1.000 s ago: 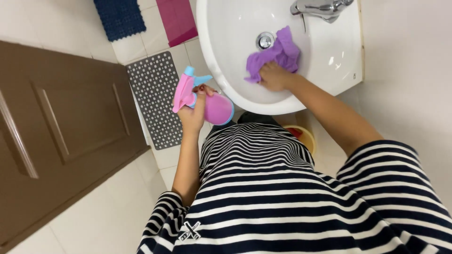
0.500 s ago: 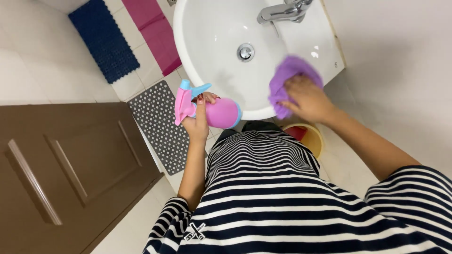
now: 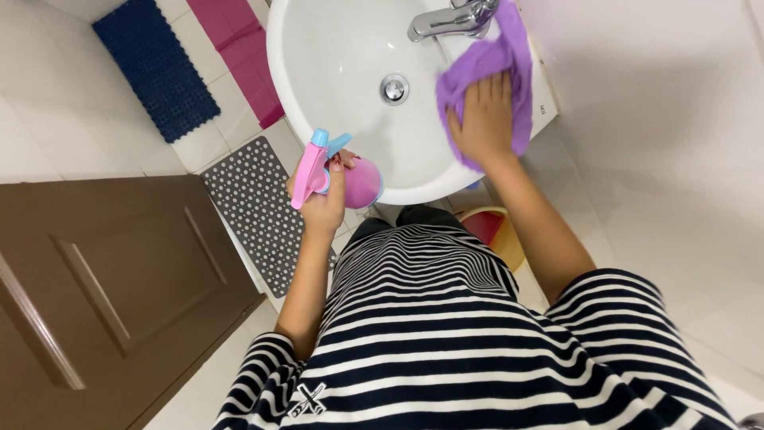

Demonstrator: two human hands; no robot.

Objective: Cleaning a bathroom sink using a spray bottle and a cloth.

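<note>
On the right rim of the white sink (image 3: 318, 72), beside the chrome tap (image 3: 450, 20), a purple cloth (image 3: 509, 64) lies pressed under the right hand (image 3: 481, 119), whose fingers are laid flat and close together on it. Just off the basin's near edge, the left hand (image 3: 326, 203) is wrapped around a pink spray bottle (image 3: 342, 175) with a blue nozzle. Below it lies a grey dotted mat (image 3: 255, 207), beside a brown door (image 3: 103, 295).

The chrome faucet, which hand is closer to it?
Right. The right hand presses the purple cloth just below the faucet; the left hand holds the pink spray bottle at the sink's near rim.
</note>
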